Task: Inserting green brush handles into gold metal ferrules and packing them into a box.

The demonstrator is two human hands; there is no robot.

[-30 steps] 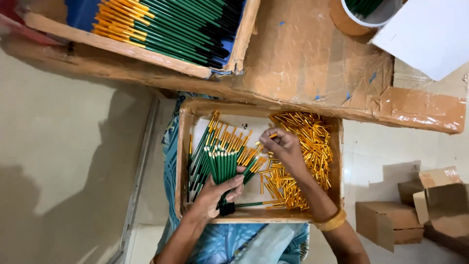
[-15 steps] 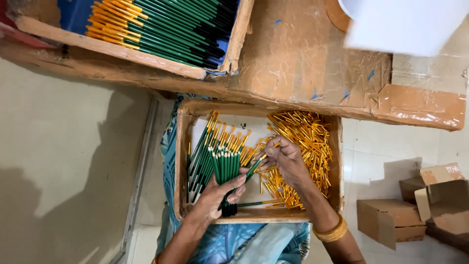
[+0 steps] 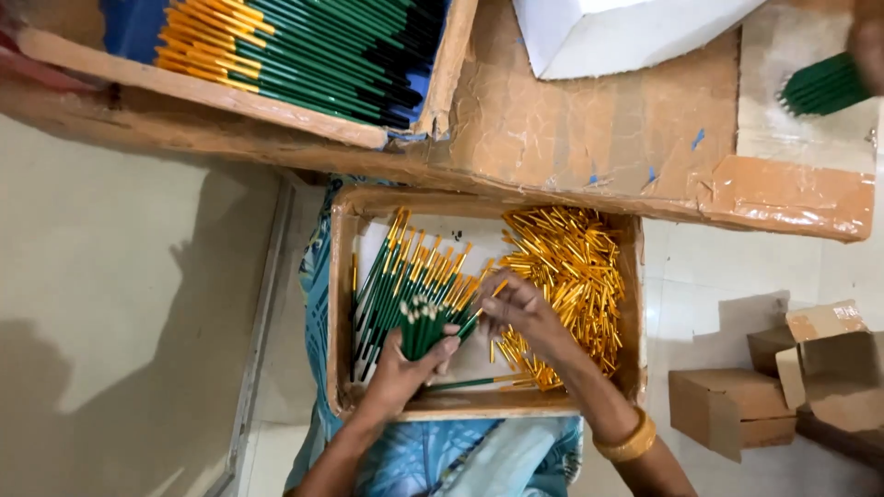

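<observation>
A shallow cardboard tray (image 3: 339, 304) rests on my lap. It holds green pens with gold caps (image 3: 405, 267) on the left and a heap of loose gold caps (image 3: 571, 262) on the right. My left hand (image 3: 398, 370) grips an upright bundle of green pens (image 3: 424, 327) near the tray's front. My right hand (image 3: 517, 311), with a gold bangle on its wrist, pinches a gold-capped green pen (image 3: 479, 308) just right of the bundle, over the edge of the cap heap.
A bigger cardboard box (image 3: 433, 87) of finished green and gold pens (image 3: 295, 55) sits at the top left on a taped cardboard surface (image 3: 608, 138). A white box (image 3: 599, 32) stands at the top. Another person's hand (image 3: 867, 37) holds green pens (image 3: 824, 85) at the top right. Small cartons (image 3: 737, 410) lie at the right.
My right hand has come down and left from the cap heap to the bundle in my left hand. The white box and another person's hand have entered at the top.
</observation>
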